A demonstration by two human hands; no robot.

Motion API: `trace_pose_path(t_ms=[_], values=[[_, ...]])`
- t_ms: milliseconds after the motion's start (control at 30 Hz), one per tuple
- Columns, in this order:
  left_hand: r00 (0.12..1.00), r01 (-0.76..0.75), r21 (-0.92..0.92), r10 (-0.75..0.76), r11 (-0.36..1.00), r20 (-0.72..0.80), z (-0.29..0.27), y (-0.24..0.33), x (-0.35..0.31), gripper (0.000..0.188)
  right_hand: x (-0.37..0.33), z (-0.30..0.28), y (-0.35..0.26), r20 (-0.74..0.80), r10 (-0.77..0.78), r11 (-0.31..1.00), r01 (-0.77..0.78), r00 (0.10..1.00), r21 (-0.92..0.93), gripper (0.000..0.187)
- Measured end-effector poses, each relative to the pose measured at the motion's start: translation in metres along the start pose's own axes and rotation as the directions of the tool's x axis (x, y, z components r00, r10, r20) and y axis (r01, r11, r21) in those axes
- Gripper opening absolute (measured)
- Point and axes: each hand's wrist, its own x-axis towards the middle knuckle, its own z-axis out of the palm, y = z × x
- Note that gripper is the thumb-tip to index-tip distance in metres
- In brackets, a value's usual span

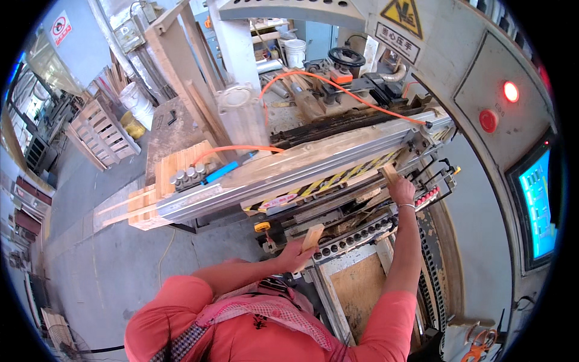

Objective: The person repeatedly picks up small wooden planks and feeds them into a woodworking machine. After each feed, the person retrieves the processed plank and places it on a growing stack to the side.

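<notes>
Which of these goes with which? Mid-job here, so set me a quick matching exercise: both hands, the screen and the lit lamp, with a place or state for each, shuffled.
1. left hand
2. right hand
3. screen
4. lamp

A. glowing red on the grey panel
B. beside the red knobs, with a band at its wrist
C. showing blue at the far right
D. holding a wood piece near the black knobs

Pairs: 1-D, 2-B, 3-C, 4-A

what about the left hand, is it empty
No, the left hand is gripping a pale wooden piece that sticks up past its fingers.
</notes>
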Motion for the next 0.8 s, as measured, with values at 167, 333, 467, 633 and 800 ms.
trace_pose_path(t_ms=[167,333,467,633,800], values=[[0.999,-0.045,-0.023,0.045,0.999,-0.007,-0.004,0.000,-0.001,0.016,-0.020,-0.038,-0.032,-0.255,-0.147,0.989,0.134,0.956,-0.067,0.028],[0.988,0.131,-0.049,-0.127,0.990,0.084,-0.005,0.021,0.001,0.016,-0.109,-0.169,-0.120,-0.548,-0.457,0.875,0.463,0.700,-0.139,0.007],[0.999,-0.027,0.049,0.029,0.998,-0.040,-0.010,-0.005,-0.005,0.018,-0.195,-0.257,-0.192,-0.665,-0.596,0.677,0.727,0.449,-0.116,0.016],[0.990,-0.122,0.068,0.126,0.990,-0.061,0.006,-0.028,-0.001,0.026,-0.291,-0.325,-0.225,-0.698,-0.626,0.669,0.700,0.349,-0.250,0.025],[1.000,0.016,0.020,-0.015,1.000,-0.006,-0.011,-0.011,-0.003,0.029,-0.339,-0.346,-0.225,-0.609,-0.686,0.669,0.676,0.399,-0.310,0.011]])
